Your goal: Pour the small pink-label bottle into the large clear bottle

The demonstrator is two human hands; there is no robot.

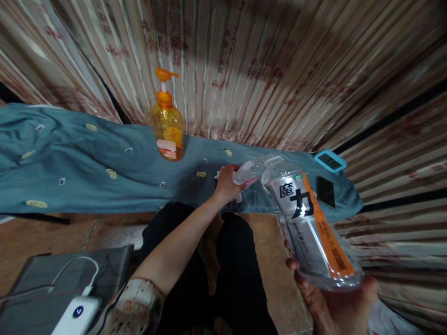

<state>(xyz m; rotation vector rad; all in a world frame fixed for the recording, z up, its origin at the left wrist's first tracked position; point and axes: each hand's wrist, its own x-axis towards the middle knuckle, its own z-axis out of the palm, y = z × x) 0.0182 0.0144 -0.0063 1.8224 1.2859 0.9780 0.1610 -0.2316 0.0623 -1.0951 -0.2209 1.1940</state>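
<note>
Bottle [310, 228], clear with an orange label, lies tilted in the right hand [335, 302], gripped from below; left hand [228, 182] clasps a small bottle [249, 172] over the teal cloth [87, 163].

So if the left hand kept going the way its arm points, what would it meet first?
Probably the curtain behind the blue cloth. The left hand already holds a small clear bottle; depth is unclear.

Striped patterned curtains [265, 56] behind a teal cloth-covered ledge [70, 163], tiled brown floor [265, 260] below, dim light.
</note>
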